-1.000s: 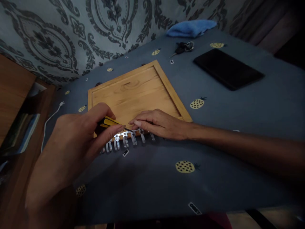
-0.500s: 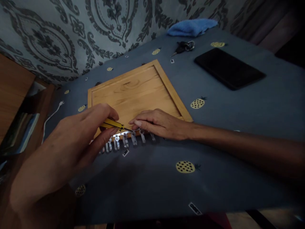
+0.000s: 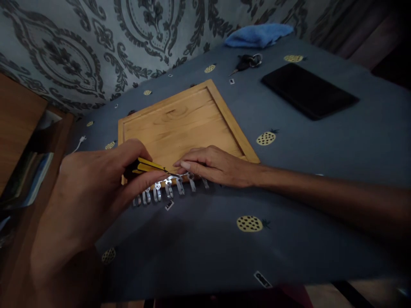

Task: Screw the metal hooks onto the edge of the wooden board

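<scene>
My left hand (image 3: 96, 192) is closed around a yellow and black screwdriver (image 3: 146, 166), its tip pointing right at a metal rack of several hooks (image 3: 167, 188). The rack lies along the near edge of a shallow wooden tray-like board (image 3: 180, 124) on a blue-grey cloth. My right hand (image 3: 215, 164) rests flat on the right end of the rack, fingers stretched out and pressing it against the wood. The screwdriver tip meets the rack just left of my right fingertips.
A black tablet (image 3: 308, 90) lies at the far right, a bunch of keys (image 3: 247, 62) and a blue cloth (image 3: 258, 35) at the back. A white cable (image 3: 78, 143) trails off the left edge beside a wooden shelf (image 3: 19, 141). A patterned wall stands behind.
My left hand has turned slightly around the screwdriver handle, fingers regripping, while the tip stays on the rack. My right hand has not moved.
</scene>
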### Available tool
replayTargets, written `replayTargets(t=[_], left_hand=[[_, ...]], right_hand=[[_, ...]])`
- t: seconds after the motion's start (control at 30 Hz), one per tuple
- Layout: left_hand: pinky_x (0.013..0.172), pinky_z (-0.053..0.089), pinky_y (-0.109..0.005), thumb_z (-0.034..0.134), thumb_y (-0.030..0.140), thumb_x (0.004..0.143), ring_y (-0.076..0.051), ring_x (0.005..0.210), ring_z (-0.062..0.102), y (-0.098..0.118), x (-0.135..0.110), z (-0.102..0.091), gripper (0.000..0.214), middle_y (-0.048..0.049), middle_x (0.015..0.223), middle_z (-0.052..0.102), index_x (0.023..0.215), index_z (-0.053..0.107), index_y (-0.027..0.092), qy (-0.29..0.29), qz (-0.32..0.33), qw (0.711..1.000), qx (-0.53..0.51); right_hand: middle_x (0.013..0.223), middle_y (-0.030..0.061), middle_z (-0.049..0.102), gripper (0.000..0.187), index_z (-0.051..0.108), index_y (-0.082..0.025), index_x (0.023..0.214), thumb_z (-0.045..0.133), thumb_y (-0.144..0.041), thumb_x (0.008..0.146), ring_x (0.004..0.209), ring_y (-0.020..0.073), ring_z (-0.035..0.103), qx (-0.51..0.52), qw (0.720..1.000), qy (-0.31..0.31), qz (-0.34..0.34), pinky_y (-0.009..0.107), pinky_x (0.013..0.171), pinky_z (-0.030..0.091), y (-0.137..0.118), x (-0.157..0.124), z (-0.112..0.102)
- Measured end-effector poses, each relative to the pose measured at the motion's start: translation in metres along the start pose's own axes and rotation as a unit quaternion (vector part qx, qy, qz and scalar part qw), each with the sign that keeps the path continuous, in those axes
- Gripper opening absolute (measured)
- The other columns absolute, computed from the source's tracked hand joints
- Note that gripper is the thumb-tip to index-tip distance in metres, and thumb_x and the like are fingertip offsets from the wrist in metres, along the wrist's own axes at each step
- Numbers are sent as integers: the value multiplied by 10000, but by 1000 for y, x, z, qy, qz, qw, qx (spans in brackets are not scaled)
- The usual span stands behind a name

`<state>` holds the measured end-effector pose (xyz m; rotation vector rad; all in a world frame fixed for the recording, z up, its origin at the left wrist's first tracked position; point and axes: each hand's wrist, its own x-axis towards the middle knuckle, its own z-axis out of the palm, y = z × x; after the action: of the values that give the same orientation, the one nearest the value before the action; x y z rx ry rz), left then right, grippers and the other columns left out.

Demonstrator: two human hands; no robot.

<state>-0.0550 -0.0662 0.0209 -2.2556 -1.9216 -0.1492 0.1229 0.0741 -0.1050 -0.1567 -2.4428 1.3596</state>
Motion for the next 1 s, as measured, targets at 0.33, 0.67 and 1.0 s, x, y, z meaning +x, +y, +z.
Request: replayTargets(t=[0.33,0.67,1.0], left_hand=[[444,307,-254,508,435,991,-97,430,496,9,4,5,203,77,553,555,906,592,271,3,-35,998,-52],[476,397,-221,480,429,1019,-98,516,624,-7,0,-9,176,66,696,691,1043,582,287,-97,12,989,-107],[403,293,-278,368,583,1018,-131,384,505,-3,2,-3,426,54,501,551,798,530,257,-22,31,999,-6]], right_hand=[[848,33,651,364,674,-161,937,404,-369,1066,777,147,570,11,1000,-1,7,295,767,438,1,0,1],[854,34,661,355,687,-166,946,411,-355,1064,800,153,588,8,1000,-5,14,305,795,450,-1,0,0],[882,38,676,351,684,-170,916,416,-348,1057,821,160,607,10,1000,-5,17,304,794,459,-1,0,-1]])
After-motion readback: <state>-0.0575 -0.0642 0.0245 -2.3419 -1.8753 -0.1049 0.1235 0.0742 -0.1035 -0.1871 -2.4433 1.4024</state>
